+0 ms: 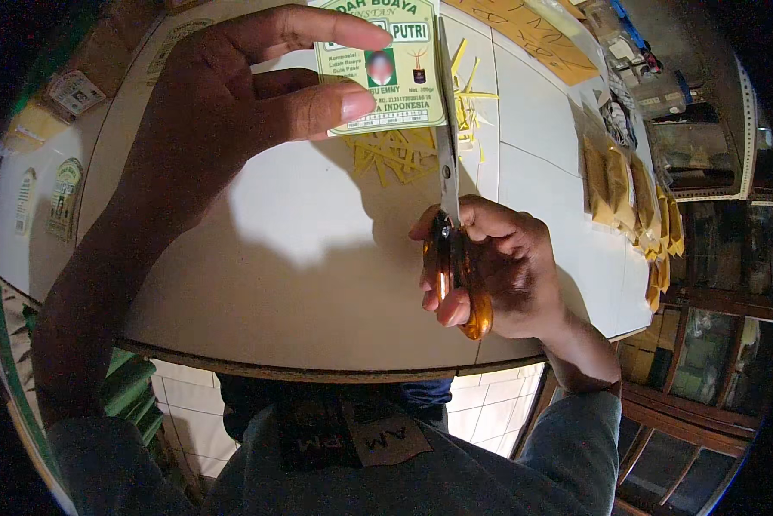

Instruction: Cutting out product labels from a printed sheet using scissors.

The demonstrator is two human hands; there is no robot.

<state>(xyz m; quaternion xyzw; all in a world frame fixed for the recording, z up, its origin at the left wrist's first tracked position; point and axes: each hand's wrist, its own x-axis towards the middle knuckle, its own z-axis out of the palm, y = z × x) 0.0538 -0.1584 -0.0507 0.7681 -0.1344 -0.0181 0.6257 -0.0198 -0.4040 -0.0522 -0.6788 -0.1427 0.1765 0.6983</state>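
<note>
Between the thumb and fingers of my left hand [251,84] is a printed paper label [402,77], pale green with a small picture, held up over the table. My right hand [496,271] grips a pair of scissors [446,171] by amber-and-black handles. The scissors point away from me, their blades along the label's right edge; they look nearly closed. Beneath and beyond the label lie thin yellow-green paper strips [393,155]. The label's top edge is cut off by the picture's rim.
The white table [283,316] curves in front of me. On its left lie rounded labels [63,197] and a clear packet [73,93]. Filled brown packets [618,187] line the right side. Brown cardboard [535,39] lies at the far right, and a wooden cabinet with glass panes [702,348] stands beyond the table.
</note>
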